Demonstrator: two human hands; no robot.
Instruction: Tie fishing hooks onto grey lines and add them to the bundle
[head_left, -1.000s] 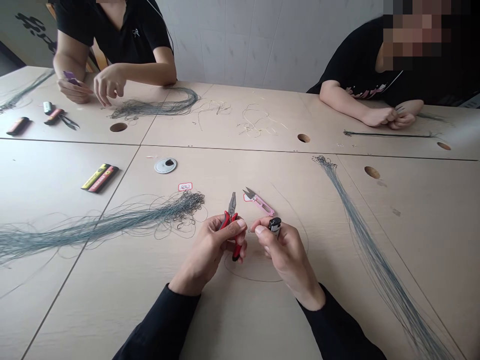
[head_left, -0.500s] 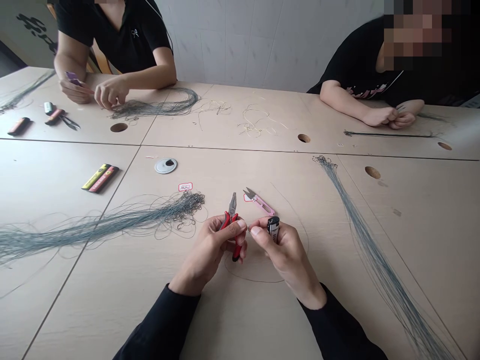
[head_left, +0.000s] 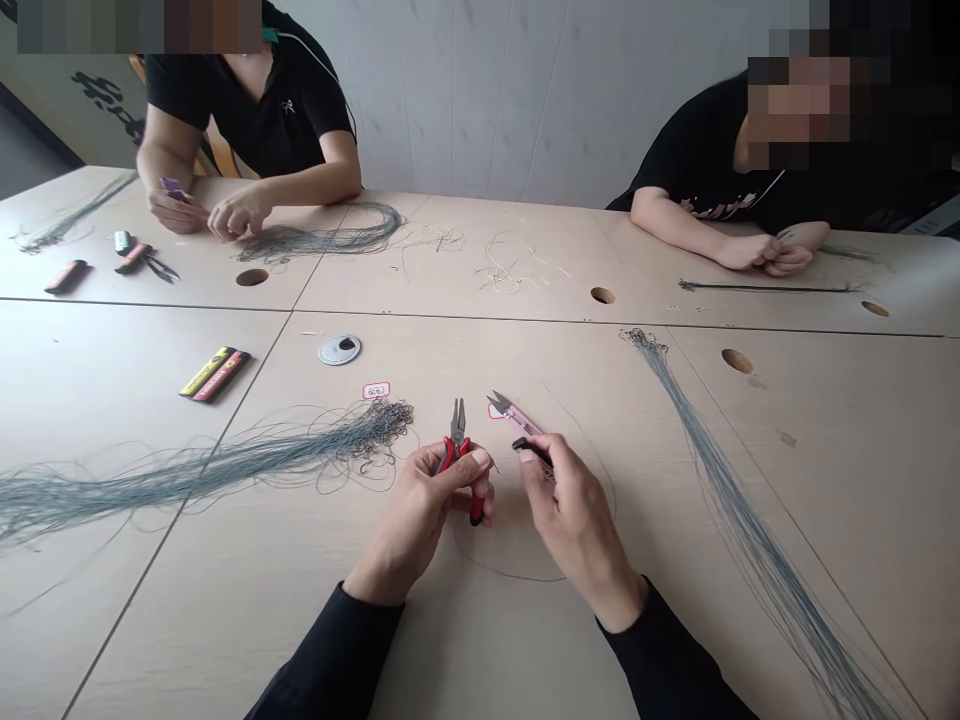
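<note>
My left hand is closed around red-handled pliers, whose jaws point away from me. Between its thumb and fingertip it also pinches the end of a thin line, which loops down over the table towards my right hand. A dark tip sticks out past the thumb, too small to make out. My right hand grips a black lighter, its body mostly hidden by the fingers. Just beyond lie pink thread snips. To the left rests a bundle of hooked fishing lines, with its hooks near my left hand.
Another bundle of hooked lines runs along the right. Two lighters, a grey round cover and a small red-edged label lie at the left. Across the table, two people work with lines; holes pierce its top.
My right hand has drawn slightly away from the left, and the lighter has tipped from upright to slanting towards the left hand. The pliers stay in my left hand. The whole view has shifted slightly.
</note>
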